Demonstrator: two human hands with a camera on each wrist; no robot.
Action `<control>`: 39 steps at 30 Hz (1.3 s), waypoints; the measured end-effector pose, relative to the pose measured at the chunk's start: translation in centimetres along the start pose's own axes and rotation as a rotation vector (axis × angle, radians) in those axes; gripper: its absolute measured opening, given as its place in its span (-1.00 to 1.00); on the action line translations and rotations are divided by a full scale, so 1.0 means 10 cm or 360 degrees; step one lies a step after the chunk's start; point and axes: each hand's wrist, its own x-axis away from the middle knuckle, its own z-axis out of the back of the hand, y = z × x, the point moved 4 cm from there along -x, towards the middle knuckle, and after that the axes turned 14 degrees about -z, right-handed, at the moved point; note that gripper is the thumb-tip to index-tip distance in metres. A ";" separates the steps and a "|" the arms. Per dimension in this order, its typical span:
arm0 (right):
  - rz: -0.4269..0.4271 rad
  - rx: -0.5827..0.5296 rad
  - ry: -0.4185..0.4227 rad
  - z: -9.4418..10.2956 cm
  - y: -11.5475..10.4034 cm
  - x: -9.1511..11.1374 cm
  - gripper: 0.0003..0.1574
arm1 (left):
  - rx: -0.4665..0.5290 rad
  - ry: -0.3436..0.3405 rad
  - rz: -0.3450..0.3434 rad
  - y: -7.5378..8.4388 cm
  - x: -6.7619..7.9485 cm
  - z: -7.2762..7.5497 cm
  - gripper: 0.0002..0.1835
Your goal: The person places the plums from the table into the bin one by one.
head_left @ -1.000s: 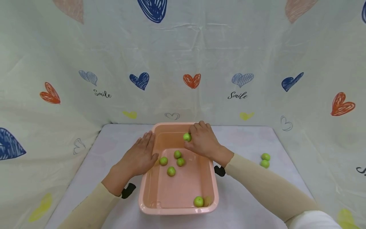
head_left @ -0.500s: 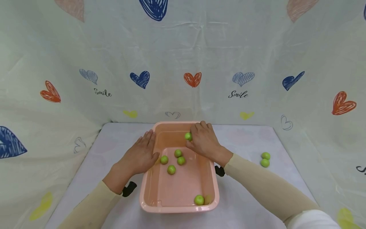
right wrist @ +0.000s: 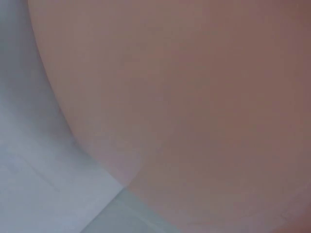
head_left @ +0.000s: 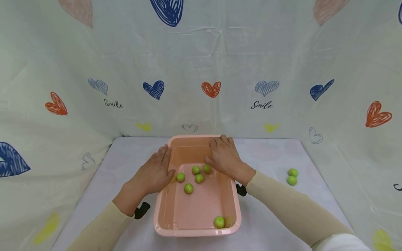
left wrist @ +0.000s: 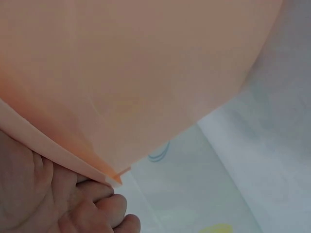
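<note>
A pink plastic basin (head_left: 188, 231) stands on the table, with several small round green fruits on its floor. My left hand (head_left: 153, 171) rests along the left rim with straight fingers, its thumb over the inside. In the left wrist view, this hand (left wrist: 63, 199) lies against the rim (left wrist: 58, 153). My right hand (head_left: 226, 156) lies across the right rim near the far corner, fingers bent, thumb reaching inward, with no fruit showing in it. Just below that thumb is a green fruit (head_left: 206, 169). Another green fruit (head_left: 219, 222) sits alone in the near right corner.
Two green fruits (head_left: 292, 176) lie on the white-covered table (head_left: 267, 209), right of the basin. Behind the table hangs a pale curtain (head_left: 235, 52) printed with hearts. The right wrist view shows mostly the basin's outer wall (right wrist: 160, 97).
The green fruit held by my right hand is let go and now lies lower inside the basin, beside the group. Both hands stay at the basin's rims.
</note>
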 end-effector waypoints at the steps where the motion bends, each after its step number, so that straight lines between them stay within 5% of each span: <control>1: -0.0003 -0.0004 0.0001 0.00 0.00 0.00 -0.61 | -0.0002 0.0001 0.0001 0.00 0.00 0.00 -0.17; 19: 0.0034 -0.0023 0.0232 0.12 0.04 0.06 -0.67 | 0.0011 0.0023 -0.0001 0.02 0.00 -0.01 -0.19; 24: 0.0078 -0.0029 0.0408 0.21 0.13 0.10 -0.65 | 0.0023 0.0050 -0.0014 0.03 0.00 0.00 -0.20; 31: 0.0041 -0.0151 0.0714 0.28 0.45 0.20 -0.61 | 0.0034 0.0046 -0.0007 0.02 0.01 -0.01 -0.20; 39: -0.0117 -0.0129 0.0798 0.29 0.99 0.51 -0.54 | 0.0059 0.0045 0.0013 0.02 0.00 -0.02 -0.19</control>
